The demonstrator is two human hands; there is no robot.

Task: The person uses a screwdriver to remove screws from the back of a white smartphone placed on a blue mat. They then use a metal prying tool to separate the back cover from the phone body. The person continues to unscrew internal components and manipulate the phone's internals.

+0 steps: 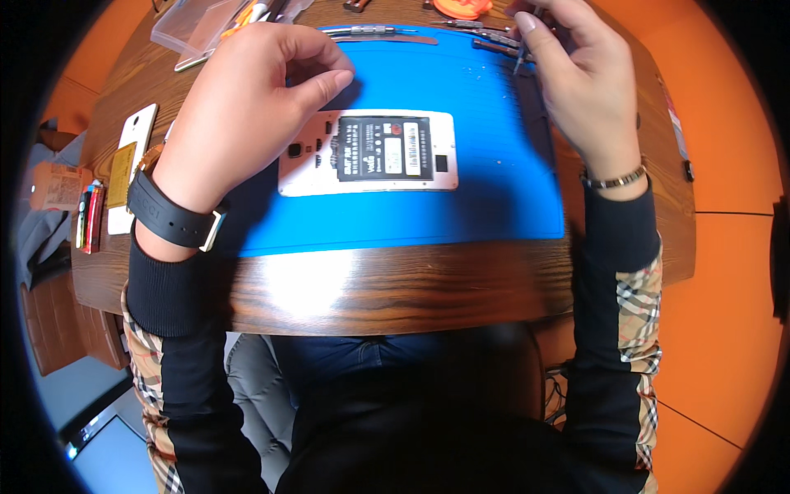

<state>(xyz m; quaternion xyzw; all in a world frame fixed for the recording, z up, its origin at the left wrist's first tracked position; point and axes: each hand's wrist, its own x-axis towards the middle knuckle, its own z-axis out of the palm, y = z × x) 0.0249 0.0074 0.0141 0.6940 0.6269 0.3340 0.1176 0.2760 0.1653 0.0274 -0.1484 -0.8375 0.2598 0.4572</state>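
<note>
phone: white smartphone with its back cover off and black battery showing [368, 152], lying on the blue rubbery mat [494, 198], long axis left-right
left hand [247, 99]: nearer, fingers curled together, hovering just above the phone's left end
right hand [576, 74]: fingers pinching a thin metal tool [523, 51], up right of the phone
table: dark glossy wood [370, 288]

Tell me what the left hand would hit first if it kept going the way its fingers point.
The left hand points right, across the blue mat. Bare mat lies ahead, then likely the right hand holding a thin tool, though height is unclear.
</note>
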